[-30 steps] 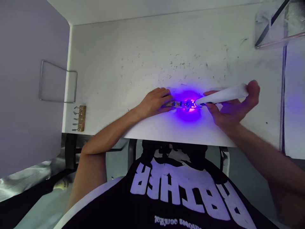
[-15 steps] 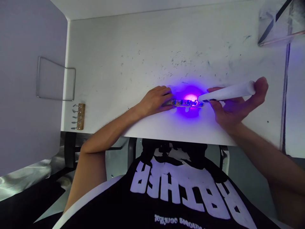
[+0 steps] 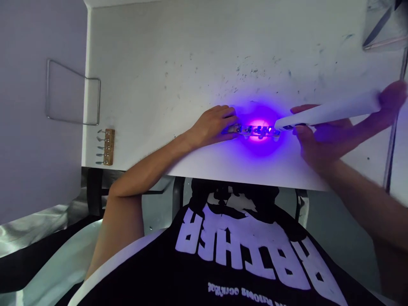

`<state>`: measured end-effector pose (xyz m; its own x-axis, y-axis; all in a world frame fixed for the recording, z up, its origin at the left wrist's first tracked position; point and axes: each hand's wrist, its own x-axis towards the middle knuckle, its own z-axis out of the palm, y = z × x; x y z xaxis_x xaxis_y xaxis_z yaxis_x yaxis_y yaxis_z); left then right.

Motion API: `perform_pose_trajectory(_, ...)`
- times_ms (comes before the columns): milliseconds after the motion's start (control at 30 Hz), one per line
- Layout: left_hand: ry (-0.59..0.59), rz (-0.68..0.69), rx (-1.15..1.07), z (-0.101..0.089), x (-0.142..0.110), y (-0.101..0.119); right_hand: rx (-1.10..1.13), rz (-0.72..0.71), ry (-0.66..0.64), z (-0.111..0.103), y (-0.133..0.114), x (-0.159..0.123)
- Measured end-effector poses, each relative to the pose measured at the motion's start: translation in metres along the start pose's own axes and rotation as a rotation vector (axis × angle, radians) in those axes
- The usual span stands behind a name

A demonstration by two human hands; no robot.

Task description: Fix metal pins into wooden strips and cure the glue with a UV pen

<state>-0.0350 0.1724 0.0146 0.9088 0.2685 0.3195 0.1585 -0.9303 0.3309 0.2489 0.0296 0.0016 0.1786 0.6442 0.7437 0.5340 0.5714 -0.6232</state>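
My left hand (image 3: 213, 126) rests on the white table with its fingers closed on the left end of a narrow strip (image 3: 244, 132) that carries several small fittings. In my right hand (image 3: 331, 142) is a white stick-shaped UV lamp (image 3: 334, 109), thumb near its dark button panel. The lamp's tip points left, close over the right part of the strip, and throws a bright violet-pink glow on the strip and the table around it. Glare hides the detail of the fittings. The lamp's far end is blurred.
A small wooden block (image 3: 109, 147) with several metal clips holding small pieces stands at the table's left edge. A bent wire frame (image 3: 99, 102) juts over that edge. Dark specks mark the white tabletop (image 3: 153, 106). A clear panel-like object (image 3: 384, 29) is at the back right.
The lamp's rear end has swung right and up in view, and its glow has shifted slightly along the strip. The whole view has moved a little; the left hand still holds the strip.
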Motion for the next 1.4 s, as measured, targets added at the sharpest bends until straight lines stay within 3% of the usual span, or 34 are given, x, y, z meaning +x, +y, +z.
perform_pose_trajectory(67, -0.01, -0.012, 0.004, 0.002, 0.0, -0.001, -0.096, 0.036, -0.013, 0.002, -0.013, 0.015)
perform_pose_trajectory(200, -0.012, -0.029, -0.016, 0.005, 0.001, -0.001, -0.049, -0.179, -0.105, 0.012, -0.022, 0.037)
perform_pose_trajectory(267, -0.009, -0.031, -0.029, 0.006, 0.001, 0.0, -0.009, -0.129, -0.139, 0.02, -0.021, 0.04)
perform_pose_trajectory(367, -0.006, -0.032, -0.029, 0.006, 0.0, 0.0, 0.061, -0.024, -0.169, 0.029, -0.021, 0.038)
perform_pose_trajectory(900, -0.012, -0.027, -0.015, -0.001, -0.002, 0.001, 0.149, 0.074, -0.229, 0.032, -0.03, 0.033)
perform_pose_trajectory(1300, -0.032, -0.026, -0.011, -0.002, -0.001, 0.003, 0.161, -0.025, -0.309, 0.031, -0.026, 0.033)
perform_pose_trajectory(1400, -0.015, -0.033, -0.028, -0.002, -0.001, 0.004, 0.068, -0.096, -0.255, 0.031, -0.028, 0.035)
